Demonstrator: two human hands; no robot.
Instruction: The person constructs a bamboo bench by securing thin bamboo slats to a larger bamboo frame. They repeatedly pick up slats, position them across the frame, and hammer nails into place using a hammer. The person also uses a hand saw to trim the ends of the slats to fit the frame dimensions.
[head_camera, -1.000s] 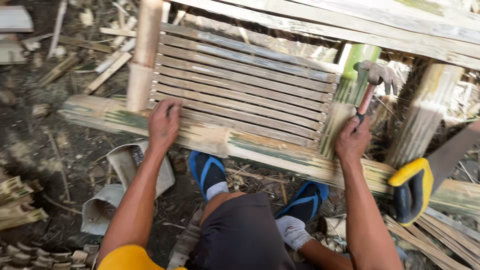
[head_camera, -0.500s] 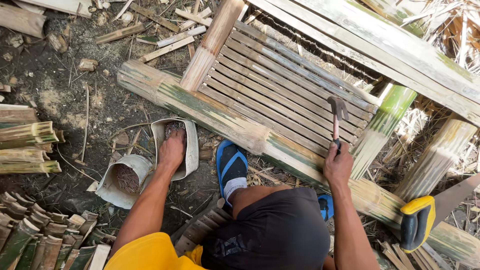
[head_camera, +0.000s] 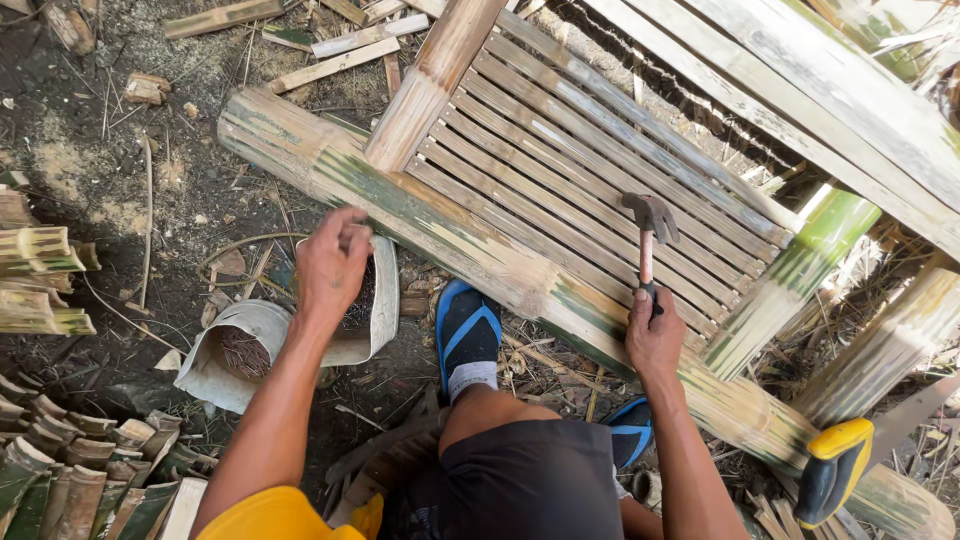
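Bare dirt ground (head_camera: 120, 180) carries bamboo offcuts and a slatted bamboo panel (head_camera: 590, 170). Right hand (head_camera: 655, 335) is closed around the handle of a hammer (head_camera: 648, 245), head raised over the slats. Left hand (head_camera: 332, 262), fingers pinched together, hovers above a grey container of nails (head_camera: 250, 350) beside the thick bamboo pole (head_camera: 440, 235).

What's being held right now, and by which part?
The right hand grips a hammer by the lower end of its handle, head up. The left hand hovers over an open container of nails; whether it pinches any cannot be told.
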